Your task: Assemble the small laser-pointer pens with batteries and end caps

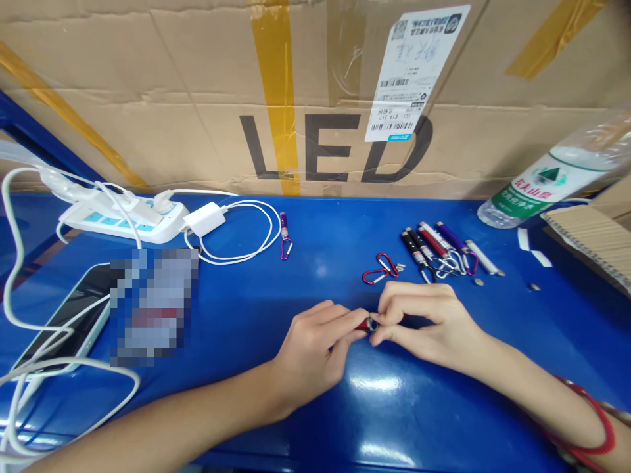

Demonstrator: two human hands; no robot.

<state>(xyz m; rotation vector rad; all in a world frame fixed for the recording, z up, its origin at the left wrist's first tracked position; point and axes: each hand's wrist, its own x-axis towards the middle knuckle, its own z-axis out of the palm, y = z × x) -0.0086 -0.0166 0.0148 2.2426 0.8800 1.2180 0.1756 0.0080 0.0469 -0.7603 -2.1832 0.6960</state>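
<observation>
Blue table (246,309), head view. Left hand (315,348) and right hand (424,322) meet near the table's centre, fingertips of both pinched on one small red keychain torch (371,323) held just above the surface. More torches (438,249) lie toward the back right edge. Risk: loose small parts (478,282) could roll off if knocked; a pinch slip would drop the torch.

Counter (315,401): smooth, glossy blue surface with bright reflections. Carton (148,98): matt brown corrugated cardboard, creased, bearing glossy yellow tape and a white paper label (414,72). Bottle (552,177): clear, crinkled plastic. Power strip (123,220) and cables (246,236): smooth white plastic. Small torches (438,246): shiny coloured metal with bright metal clips. Phone (69,315): glossy dark glass.
</observation>
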